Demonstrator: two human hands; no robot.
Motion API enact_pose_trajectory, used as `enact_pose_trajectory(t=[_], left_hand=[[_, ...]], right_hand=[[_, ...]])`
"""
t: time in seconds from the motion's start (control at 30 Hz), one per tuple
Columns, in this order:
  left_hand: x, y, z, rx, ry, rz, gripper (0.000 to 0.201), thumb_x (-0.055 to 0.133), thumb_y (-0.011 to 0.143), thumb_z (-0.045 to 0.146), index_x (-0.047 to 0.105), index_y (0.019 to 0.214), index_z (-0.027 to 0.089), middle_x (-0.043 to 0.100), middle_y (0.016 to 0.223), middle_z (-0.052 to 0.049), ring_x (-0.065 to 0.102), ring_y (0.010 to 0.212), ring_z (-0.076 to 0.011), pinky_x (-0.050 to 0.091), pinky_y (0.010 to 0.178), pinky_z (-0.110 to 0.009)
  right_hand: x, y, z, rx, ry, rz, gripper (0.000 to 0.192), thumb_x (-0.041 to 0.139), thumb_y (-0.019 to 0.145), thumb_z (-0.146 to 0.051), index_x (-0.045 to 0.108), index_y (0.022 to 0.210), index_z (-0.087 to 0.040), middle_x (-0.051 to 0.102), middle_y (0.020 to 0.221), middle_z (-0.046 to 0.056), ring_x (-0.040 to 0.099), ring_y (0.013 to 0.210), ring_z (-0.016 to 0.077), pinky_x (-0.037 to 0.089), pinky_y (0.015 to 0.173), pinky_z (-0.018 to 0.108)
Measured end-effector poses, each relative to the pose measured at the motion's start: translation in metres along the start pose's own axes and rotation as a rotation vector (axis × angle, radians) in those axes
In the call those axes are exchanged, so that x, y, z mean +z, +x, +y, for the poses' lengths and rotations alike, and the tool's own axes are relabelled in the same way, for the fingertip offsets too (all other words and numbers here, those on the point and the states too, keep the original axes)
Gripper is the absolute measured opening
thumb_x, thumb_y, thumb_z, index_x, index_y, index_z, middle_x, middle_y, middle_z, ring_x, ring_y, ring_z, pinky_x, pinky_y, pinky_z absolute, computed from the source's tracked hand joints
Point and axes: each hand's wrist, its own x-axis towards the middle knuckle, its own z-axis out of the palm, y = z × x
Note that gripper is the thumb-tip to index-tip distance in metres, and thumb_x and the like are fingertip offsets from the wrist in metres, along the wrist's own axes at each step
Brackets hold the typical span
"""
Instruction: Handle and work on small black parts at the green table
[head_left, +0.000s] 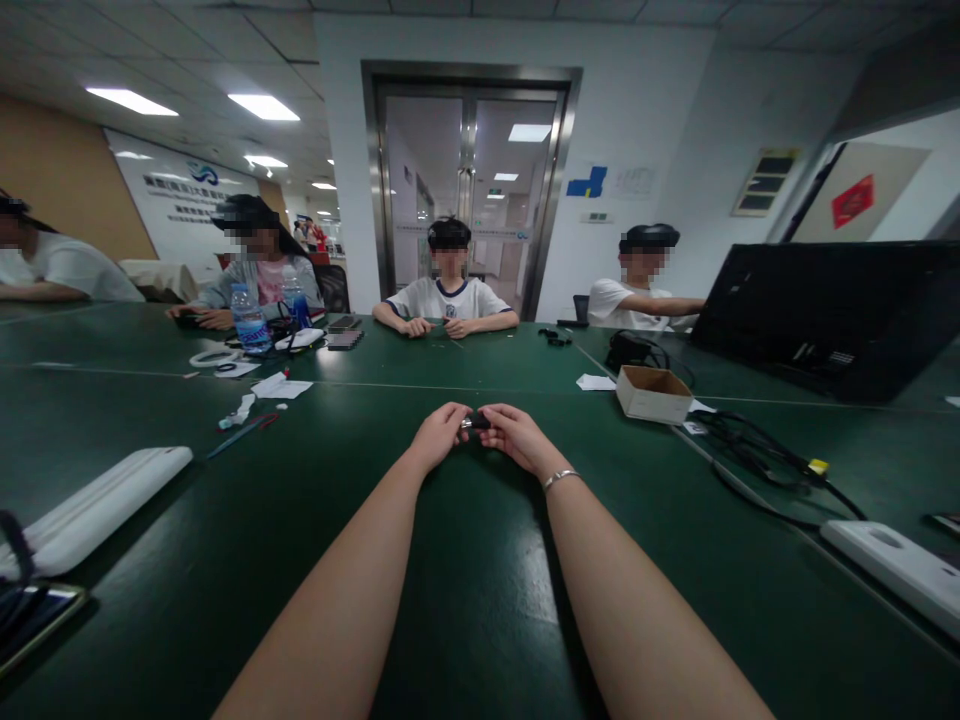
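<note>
Both of my hands meet over the middle of the green table (480, 560). Between them is a small black object with a shiny silver part (475, 423); its exact kind is too small to make out. My left hand (437, 438) is closed with its fingertips on the silver end. My right hand (516, 438), with a silver bracelet at the wrist, pinches the black end. My fingers partly cover the object.
To the right are a small cardboard box (654, 394), black cables (750, 450), a white power strip (896, 560) and a black monitor (825, 320). A white case-like object (112, 505), papers (281, 387) and a water bottle (250, 322) lie or stand left. Several people sit around.
</note>
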Motion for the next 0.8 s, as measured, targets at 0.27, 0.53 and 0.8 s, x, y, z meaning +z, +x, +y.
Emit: enact_pose_trajectory(t=[0.27,0.53,0.8], left_hand=[[0.0,-0.001,0.0026,-0.01,-0.004,-0.006,0.034,0.044,0.086,0.04,0.062,0.102,0.016,0.055,0.064,0.0,0.048,0.054,-0.0115,0.037,0.052,-0.023],[-0.0004,-0.0023,0.0011,0.006,0.006,-0.015,0.032,0.043,0.088,0.037,0.059,0.108,0.018,0.055,0.067,0.001,0.05,0.059,-0.0116,0.037,0.056,-0.023],[-0.0005,-0.0037,0.0036,0.012,0.011,-0.035,0.032,0.045,0.087,0.032,0.056,0.113,0.016,0.055,0.067,0.0,0.05,0.06,-0.0114,0.038,0.059,-0.023]], right_hand=[[0.0005,-0.0003,-0.0005,-0.006,0.008,-0.002,0.001,0.061,0.088,-0.012,0.061,0.089,-0.013,0.066,0.068,0.004,0.063,0.052,0.0103,0.055,0.052,0.018],[0.0004,-0.0016,-0.0014,-0.006,-0.006,-0.014,0.004,0.063,0.087,-0.013,0.061,0.09,-0.013,0.067,0.07,0.005,0.063,0.053,0.0104,0.055,0.053,0.018],[0.0,-0.0018,-0.0012,-0.007,0.004,-0.026,0.009,0.069,0.083,-0.015,0.062,0.088,-0.013,0.066,0.069,0.004,0.063,0.054,0.0111,0.055,0.053,0.019]])
